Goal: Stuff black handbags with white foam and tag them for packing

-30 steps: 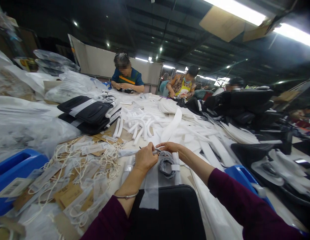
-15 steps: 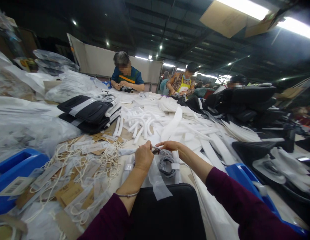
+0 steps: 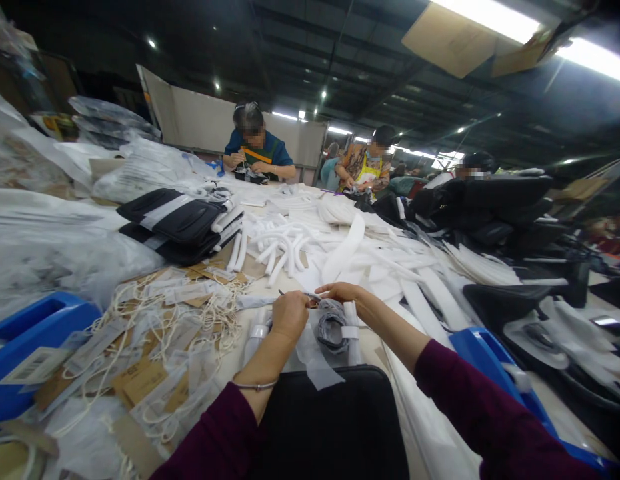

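A black bag (image 3: 335, 427) lies flat at the front centre, with foam-wrapped handles and a coiled grey-wrapped strap (image 3: 331, 328) at its far end. Beyond that end, my left hand (image 3: 291, 313) is closed in a pinch; what it grips is hidden, though a thin dark tip pokes out past its fingers. My right hand (image 3: 337, 292) meets it from the right, fingers closed at the strap's wrapped upper end. A translucent white strip (image 3: 317, 367) hangs over the bag's edge between the forearms.
Tags with cords (image 3: 165, 333) are heaped left, beside a blue holder (image 3: 40, 347); another blue holder (image 3: 490, 367) stands right. White foam pieces (image 3: 340, 247) cover the middle. Stacked black bags (image 3: 177, 220) lie back left. Several people work across the table.
My left hand has shifted slightly right and down, and a dark tip now shows beside it. The person across at the left has raised a hand.
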`<act>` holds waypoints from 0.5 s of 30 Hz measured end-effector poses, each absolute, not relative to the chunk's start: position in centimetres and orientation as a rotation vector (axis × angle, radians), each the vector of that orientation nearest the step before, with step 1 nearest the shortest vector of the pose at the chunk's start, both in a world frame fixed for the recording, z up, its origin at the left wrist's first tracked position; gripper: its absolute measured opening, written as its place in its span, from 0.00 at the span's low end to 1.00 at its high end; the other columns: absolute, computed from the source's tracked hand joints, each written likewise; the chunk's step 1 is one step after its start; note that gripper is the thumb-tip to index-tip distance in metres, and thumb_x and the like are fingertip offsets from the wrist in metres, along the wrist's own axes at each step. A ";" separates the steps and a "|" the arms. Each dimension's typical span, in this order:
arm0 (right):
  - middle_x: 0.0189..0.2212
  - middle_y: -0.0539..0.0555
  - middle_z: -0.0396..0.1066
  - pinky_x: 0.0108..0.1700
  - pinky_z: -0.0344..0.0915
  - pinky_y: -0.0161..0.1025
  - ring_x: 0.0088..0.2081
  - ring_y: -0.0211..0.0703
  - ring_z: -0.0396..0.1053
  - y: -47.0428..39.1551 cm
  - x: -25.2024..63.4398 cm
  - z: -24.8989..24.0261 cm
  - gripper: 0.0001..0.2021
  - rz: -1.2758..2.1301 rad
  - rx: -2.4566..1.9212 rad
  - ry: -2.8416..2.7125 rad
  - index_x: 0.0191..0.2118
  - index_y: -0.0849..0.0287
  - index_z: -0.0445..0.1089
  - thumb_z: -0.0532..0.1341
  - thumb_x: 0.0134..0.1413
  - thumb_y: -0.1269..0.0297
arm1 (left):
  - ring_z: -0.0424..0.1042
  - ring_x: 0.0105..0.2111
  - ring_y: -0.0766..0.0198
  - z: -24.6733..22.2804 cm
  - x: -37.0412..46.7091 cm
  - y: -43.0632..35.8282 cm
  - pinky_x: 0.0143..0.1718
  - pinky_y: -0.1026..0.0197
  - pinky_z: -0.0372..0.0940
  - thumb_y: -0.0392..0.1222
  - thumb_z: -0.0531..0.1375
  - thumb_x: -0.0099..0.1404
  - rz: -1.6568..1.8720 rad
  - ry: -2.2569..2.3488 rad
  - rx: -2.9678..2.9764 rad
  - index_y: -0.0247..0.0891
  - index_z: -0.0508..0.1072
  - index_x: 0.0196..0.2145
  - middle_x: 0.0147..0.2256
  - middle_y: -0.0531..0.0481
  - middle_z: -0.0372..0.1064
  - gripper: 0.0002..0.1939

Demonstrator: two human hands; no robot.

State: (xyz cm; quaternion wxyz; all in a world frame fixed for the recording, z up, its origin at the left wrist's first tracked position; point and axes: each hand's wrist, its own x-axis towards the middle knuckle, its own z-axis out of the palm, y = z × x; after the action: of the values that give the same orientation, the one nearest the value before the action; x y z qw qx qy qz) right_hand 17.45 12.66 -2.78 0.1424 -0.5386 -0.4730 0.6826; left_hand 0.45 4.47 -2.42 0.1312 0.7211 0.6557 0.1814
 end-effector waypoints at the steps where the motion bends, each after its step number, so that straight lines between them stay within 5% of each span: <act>1: 0.24 0.48 0.73 0.26 0.66 0.31 0.22 0.36 0.70 12.7 17.4 -2.8 0.14 1.955 -1.566 -1.364 0.44 0.62 0.64 0.61 0.50 0.77 | 0.75 0.40 0.56 -2.4 0.4 4.5 0.42 0.59 0.65 0.39 0.54 0.63 0.523 1.907 2.095 0.45 0.80 0.37 0.37 0.46 0.78 0.13; 15: 0.23 0.48 0.73 0.26 0.61 0.30 0.24 0.35 0.68 12.2 16.5 -2.2 0.19 1.602 -1.729 -1.500 0.48 0.61 0.71 0.61 0.47 0.76 | 0.74 0.42 0.56 -2.1 0.7 4.3 0.44 0.59 0.64 0.31 0.51 0.62 0.556 1.988 2.074 0.40 0.77 0.40 0.38 0.43 0.77 0.16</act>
State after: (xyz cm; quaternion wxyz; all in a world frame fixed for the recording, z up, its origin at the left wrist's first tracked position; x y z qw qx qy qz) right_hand 16.51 12.15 -2.22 0.1731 -0.6096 -0.5288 0.5646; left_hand 0.73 4.25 -2.12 0.1077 0.7046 0.6754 0.1889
